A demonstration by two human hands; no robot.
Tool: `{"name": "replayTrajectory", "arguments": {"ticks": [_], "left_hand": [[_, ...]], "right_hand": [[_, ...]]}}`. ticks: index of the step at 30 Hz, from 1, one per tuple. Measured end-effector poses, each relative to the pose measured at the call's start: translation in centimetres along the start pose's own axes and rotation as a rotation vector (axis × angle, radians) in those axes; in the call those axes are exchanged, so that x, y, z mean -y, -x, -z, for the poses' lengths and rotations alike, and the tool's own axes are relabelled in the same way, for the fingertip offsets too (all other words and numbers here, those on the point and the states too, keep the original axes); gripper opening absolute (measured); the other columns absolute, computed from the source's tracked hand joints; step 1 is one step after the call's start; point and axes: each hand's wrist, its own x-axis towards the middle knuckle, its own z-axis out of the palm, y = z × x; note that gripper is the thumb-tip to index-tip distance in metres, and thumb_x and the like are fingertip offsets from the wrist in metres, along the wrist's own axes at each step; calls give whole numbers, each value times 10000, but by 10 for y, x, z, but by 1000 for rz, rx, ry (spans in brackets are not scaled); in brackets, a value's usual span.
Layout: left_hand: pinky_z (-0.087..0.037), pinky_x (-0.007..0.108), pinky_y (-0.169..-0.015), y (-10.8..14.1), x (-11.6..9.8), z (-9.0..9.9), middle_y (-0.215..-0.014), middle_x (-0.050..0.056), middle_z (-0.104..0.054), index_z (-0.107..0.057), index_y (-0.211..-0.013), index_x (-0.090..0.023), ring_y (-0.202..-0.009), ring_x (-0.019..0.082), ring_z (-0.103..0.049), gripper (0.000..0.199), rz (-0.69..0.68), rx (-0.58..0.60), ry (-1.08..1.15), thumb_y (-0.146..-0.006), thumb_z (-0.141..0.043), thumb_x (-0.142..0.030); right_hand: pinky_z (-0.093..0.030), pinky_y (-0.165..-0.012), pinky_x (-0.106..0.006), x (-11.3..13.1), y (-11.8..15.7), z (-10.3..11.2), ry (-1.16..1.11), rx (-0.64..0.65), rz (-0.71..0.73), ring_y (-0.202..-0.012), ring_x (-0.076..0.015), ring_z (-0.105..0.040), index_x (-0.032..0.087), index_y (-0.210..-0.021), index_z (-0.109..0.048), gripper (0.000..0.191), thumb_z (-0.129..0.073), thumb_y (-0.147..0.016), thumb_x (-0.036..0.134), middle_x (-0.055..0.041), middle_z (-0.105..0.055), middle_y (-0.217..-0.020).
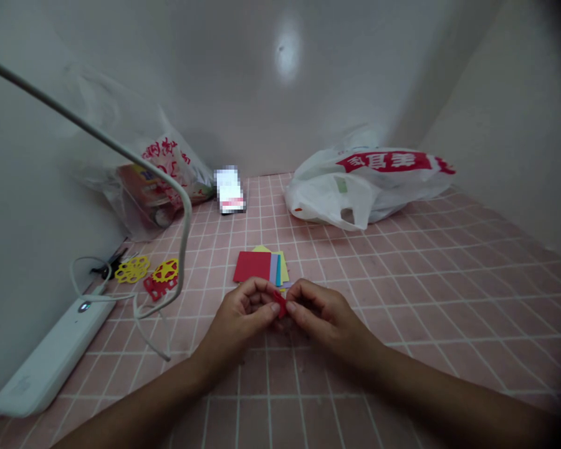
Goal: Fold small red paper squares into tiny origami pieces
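Between my fingertips is a small piece of red paper, its exact shape hard to make out. My left hand pinches it from the left with curled fingers. From the other side my right hand has its thumb and forefinger closed at the paper's right edge. Just beyond my hands, square sheets lie overlapped on the pink tiled surface: a red sheet on top, with purple, blue and yellow ones showing at its right.
White power strip and looped cable at left. Near them lie yellow cut-outs and red cut-out letters. Clear bag, phone and white plastic bag stand along the back.
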Motion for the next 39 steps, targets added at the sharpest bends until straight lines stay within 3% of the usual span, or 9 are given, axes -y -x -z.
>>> {"name": "replayTrajectory", "arguments": {"ticks": [9, 16, 26, 34, 39], "left_hand": [[-482, 224, -567, -1, -8, -3, -632, -36, -640, -552, -784, -156, -538, 96, -612, 182, 54, -27, 11, -691, -696, -216], [-497, 215, -579, 1, -8, -4, -645, -32, -650, -565, -795, -153, -572, 100, -628, 188, 19, -36, -18, -707, -709, -235], [-477, 204, -544, 2, -10, -4, -575, -34, -643, -556, -747, -157, -521, 97, -603, 142, 1, -73, -93, -720, -677, -226], [-510, 242, -663, 3, -3, -3, -758, -8, -669, -568, -901, -168, -674, 121, -644, 174, -83, -108, -70, -799, -674, -260], [-475, 232, -674, 4, -1, -5, -767, -2, -646, -584, -817, -163, -710, 119, -602, 129, -106, -91, -152, -769, -691, -217]], "right_hand": [[-408, -606, -254, -1, -1, 0, 65, 12, 23, -652, -128, -545, 187, -776, -542, 151, -506, -913, 238, -10, -625, -723], [-396, -587, -248, -2, -2, 0, 144, -27, 44, -634, -126, -523, 188, -754, -519, 161, -520, -907, 240, -1, -597, -707], [-420, -621, -254, -1, -1, 0, 115, 13, 62, -676, -133, -543, 186, -782, -520, 130, -483, -906, 186, -12, -610, -754], [-385, -563, -236, -3, 2, -1, 125, -100, 28, -603, -114, -496, 199, -794, -532, 111, -510, -903, 203, 27, -560, -677], [-386, -546, -234, -7, 4, -4, 155, -151, 33, -599, -116, -505, 199, -788, -529, 106, -528, -892, 217, 21, -573, -693]]}}
